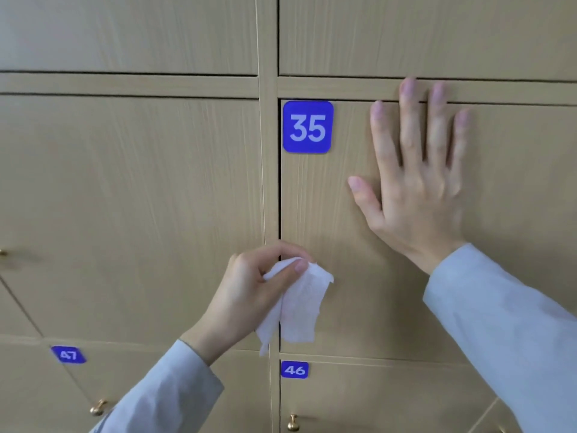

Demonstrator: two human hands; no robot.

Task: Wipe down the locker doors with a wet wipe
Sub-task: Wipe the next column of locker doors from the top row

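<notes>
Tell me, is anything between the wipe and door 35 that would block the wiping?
Partly. The left hand pinches the wipe at the lower left edge of door 35, with nothing between them. But the right hand lies flat on the door's upper part, and the 35 plate covers its top left corner.

Two bare hands, a left hand [246, 295] and a right hand [415, 189], emerge from long pale grey-blue sleeves [505, 332] of a lightweight, softly creased fabric with plain cuffs ending at the wrists; no rings, watch or gloves are visible.
</notes>
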